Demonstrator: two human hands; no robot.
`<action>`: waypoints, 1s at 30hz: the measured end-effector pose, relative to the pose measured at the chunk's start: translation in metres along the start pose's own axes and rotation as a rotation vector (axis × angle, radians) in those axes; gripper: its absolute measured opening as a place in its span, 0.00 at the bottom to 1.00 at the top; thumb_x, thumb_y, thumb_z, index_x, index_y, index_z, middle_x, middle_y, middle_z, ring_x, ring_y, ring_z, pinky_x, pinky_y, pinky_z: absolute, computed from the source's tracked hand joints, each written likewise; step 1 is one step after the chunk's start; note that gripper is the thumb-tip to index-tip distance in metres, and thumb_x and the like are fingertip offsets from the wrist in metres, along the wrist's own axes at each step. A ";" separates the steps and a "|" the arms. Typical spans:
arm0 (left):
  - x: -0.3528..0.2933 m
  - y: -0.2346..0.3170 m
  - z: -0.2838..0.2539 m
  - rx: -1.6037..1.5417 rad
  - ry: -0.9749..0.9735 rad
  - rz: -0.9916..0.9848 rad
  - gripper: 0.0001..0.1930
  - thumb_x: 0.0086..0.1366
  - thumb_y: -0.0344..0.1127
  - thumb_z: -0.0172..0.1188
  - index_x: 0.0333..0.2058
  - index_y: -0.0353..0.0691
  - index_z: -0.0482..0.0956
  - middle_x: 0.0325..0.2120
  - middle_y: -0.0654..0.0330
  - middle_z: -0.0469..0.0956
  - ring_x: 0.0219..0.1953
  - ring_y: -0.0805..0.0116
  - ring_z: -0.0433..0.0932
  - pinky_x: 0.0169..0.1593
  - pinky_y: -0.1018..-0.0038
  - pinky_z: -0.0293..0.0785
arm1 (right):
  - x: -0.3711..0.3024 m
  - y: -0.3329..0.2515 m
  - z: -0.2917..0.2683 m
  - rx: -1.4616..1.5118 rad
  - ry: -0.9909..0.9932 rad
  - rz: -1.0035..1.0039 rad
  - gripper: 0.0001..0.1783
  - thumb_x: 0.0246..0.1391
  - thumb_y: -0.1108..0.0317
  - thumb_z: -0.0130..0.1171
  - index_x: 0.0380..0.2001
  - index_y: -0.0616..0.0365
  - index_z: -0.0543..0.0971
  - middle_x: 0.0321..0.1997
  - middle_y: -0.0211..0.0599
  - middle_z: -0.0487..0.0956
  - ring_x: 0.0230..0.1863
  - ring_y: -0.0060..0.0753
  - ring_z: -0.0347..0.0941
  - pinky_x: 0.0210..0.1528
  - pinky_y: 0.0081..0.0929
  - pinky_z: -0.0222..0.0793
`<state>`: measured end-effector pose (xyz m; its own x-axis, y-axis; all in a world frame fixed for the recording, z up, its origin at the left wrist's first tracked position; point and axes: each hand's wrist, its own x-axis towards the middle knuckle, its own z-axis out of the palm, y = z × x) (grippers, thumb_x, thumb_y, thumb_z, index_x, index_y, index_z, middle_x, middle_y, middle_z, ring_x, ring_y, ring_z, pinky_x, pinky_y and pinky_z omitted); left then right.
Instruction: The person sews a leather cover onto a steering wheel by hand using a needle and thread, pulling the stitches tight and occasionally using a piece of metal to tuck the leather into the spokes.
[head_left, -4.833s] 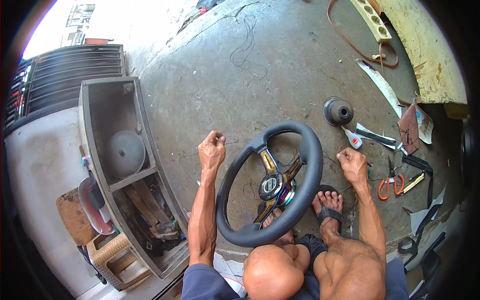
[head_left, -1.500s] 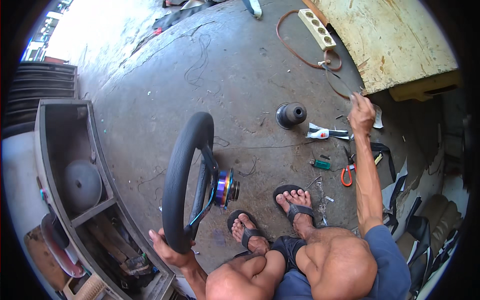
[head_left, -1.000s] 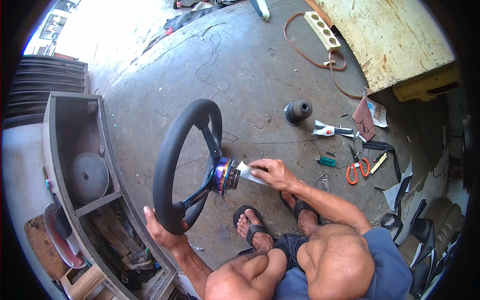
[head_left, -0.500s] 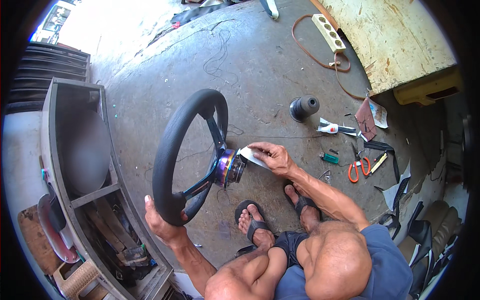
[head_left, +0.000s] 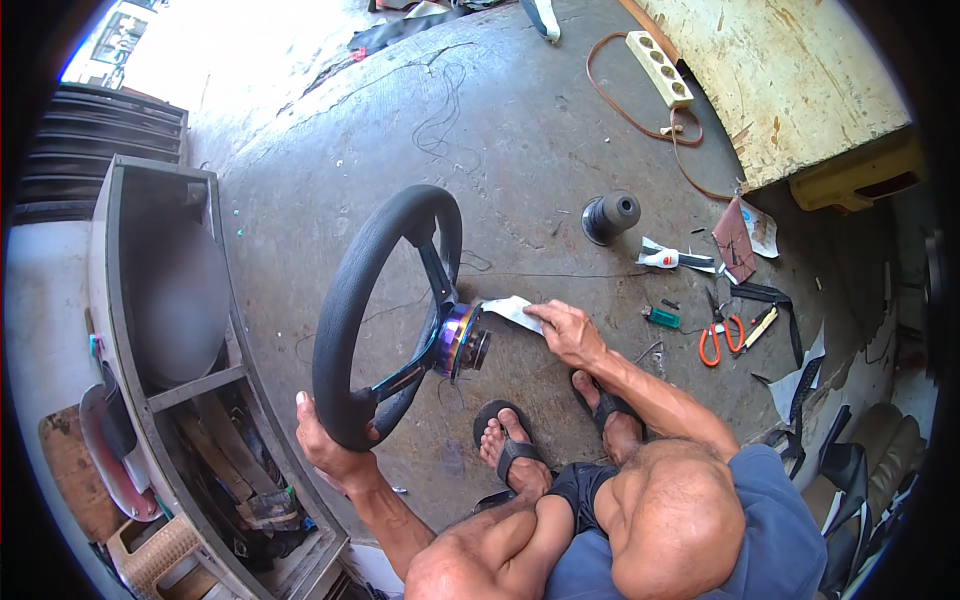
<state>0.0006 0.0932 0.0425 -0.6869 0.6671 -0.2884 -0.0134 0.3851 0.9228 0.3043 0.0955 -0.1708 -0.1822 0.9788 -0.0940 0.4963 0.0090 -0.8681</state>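
Observation:
A black steering wheel (head_left: 340,290) stands tilted in front of me, held at its lower rim by my left hand (head_left: 333,440), thumb outside and fingers wrapped round it. From its dark spokes a hub (head_left: 459,340) with a rainbow metallic sheen points to the right. My right hand (head_left: 570,335) pinches the right end of a white strip (head_left: 512,311), whose material I cannot make out. The strip's other end reaches the hub's upper edge; whether it touches is unclear. Farther right, a dark ribbed rubber boot (head_left: 612,216) rests on the concrete floor.
Orange-handled scissors (head_left: 722,338), a green lighter (head_left: 661,317), a white tube (head_left: 660,256) and scraps lie at right. A power strip (head_left: 660,68) with a brown cord is beyond, beside a worn pale panel (head_left: 790,90). A metal cabinet (head_left: 195,388) stands at left.
My right hand has moved slightly right and down, drawing the white strip out straighter from the hub. The steering wheel stays in my left hand, nearly unmoved.

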 end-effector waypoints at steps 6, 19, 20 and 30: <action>0.007 -0.001 -0.003 0.060 -0.017 0.067 0.17 0.75 0.41 0.44 0.52 0.37 0.75 0.24 0.57 0.76 0.13 0.73 0.72 0.12 0.78 0.67 | -0.016 -0.001 0.010 -0.114 0.005 0.044 0.19 0.59 0.73 0.55 0.53 0.54 0.81 0.38 0.47 0.77 0.39 0.57 0.78 0.43 0.46 0.76; 0.008 -0.014 -0.011 0.010 -0.084 0.123 0.17 0.76 0.39 0.45 0.52 0.35 0.74 0.23 0.57 0.76 0.13 0.73 0.72 0.12 0.78 0.67 | 0.009 -0.017 0.021 -0.707 0.046 -0.221 0.24 0.57 0.62 0.61 0.57 0.55 0.79 0.62 0.41 0.73 0.62 0.43 0.65 0.59 0.47 0.62; 0.008 -0.015 -0.011 0.015 -0.080 0.136 0.16 0.75 0.39 0.46 0.52 0.34 0.74 0.22 0.57 0.76 0.13 0.73 0.72 0.11 0.78 0.67 | 0.010 -0.018 0.023 -0.714 0.033 -0.311 0.25 0.59 0.58 0.59 0.58 0.56 0.78 0.65 0.41 0.71 0.65 0.45 0.63 0.62 0.51 0.60; -0.006 0.001 0.006 0.064 0.026 0.067 0.28 0.76 0.49 0.42 0.24 0.34 0.77 0.14 0.54 0.75 0.08 0.68 0.70 0.09 0.75 0.63 | 0.019 -0.035 0.037 -0.956 -0.207 -0.293 0.40 0.66 0.40 0.45 0.67 0.63 0.69 0.74 0.44 0.66 0.77 0.50 0.53 0.75 0.72 0.35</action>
<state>0.0087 0.0934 0.0434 -0.7032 0.6764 -0.2191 0.0788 0.3803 0.9215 0.2521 0.1066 -0.1604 -0.5034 0.8580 -0.1021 0.8621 0.4908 -0.1262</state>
